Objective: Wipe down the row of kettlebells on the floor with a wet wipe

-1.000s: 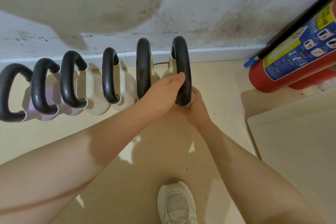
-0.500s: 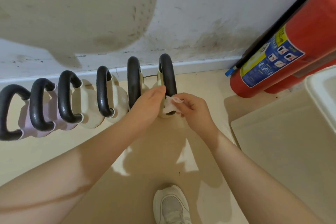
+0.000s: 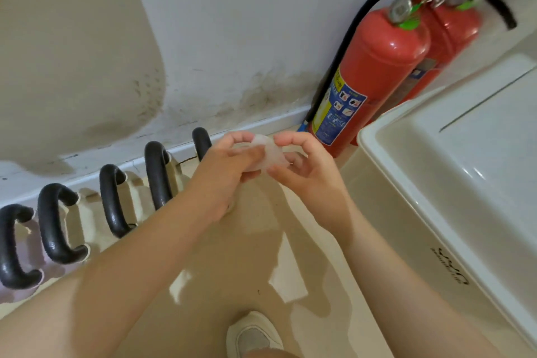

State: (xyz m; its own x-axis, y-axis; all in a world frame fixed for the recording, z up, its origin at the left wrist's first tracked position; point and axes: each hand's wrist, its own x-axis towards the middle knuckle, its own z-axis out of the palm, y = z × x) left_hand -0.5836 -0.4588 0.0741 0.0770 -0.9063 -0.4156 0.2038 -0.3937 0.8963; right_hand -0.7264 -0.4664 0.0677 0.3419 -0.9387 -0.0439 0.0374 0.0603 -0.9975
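Note:
A row of several kettlebells [image 3: 114, 200] with black handles and cream or lilac bodies stands on the floor along the white wall. The rightmost kettlebell [image 3: 201, 142] shows only the top of its handle behind my left hand. Both hands are raised above the floor in front of it. My left hand [image 3: 225, 168] and my right hand [image 3: 302, 168] pinch a crumpled white wet wipe [image 3: 266, 154] between them, each gripping one side with fingertips. Neither hand touches a kettlebell.
Two red fire extinguishers [image 3: 374, 73] with black hoses stand against the wall at right. A large white plastic bin [image 3: 453, 160] fills the right side. My white shoe [image 3: 252, 334] is on the beige floor at the bottom centre.
Both hands have lifted off the rightmost kettlebell's handle and now hold the wipe together in the air. The view has swung up and to the right, bringing the extinguishers and bin into sight.

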